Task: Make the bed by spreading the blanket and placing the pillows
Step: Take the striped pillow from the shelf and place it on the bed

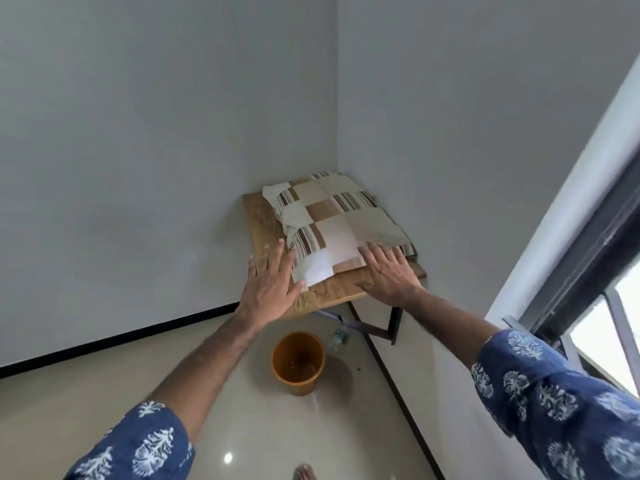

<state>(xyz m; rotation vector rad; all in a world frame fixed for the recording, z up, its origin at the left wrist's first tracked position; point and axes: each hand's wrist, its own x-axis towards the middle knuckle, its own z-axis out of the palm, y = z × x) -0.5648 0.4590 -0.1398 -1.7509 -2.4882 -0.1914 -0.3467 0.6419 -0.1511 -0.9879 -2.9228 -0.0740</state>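
A patchwork pillow in beige, white and brown stripes lies on a wooden wall shelf in the room's corner. A second pillow seems to lie under it, mostly hidden. My left hand is stretched out with fingers apart at the pillow's near left corner, touching its edge. My right hand lies flat with spread fingers on the pillow's near right edge. Neither hand grips anything. No bed or blanket is in view.
An orange bucket stands on the glossy floor under the shelf, beside a small bottle. Black metal brackets hold the shelf. A window frame runs along the right. Grey walls meet behind the shelf. My toes show at the bottom.
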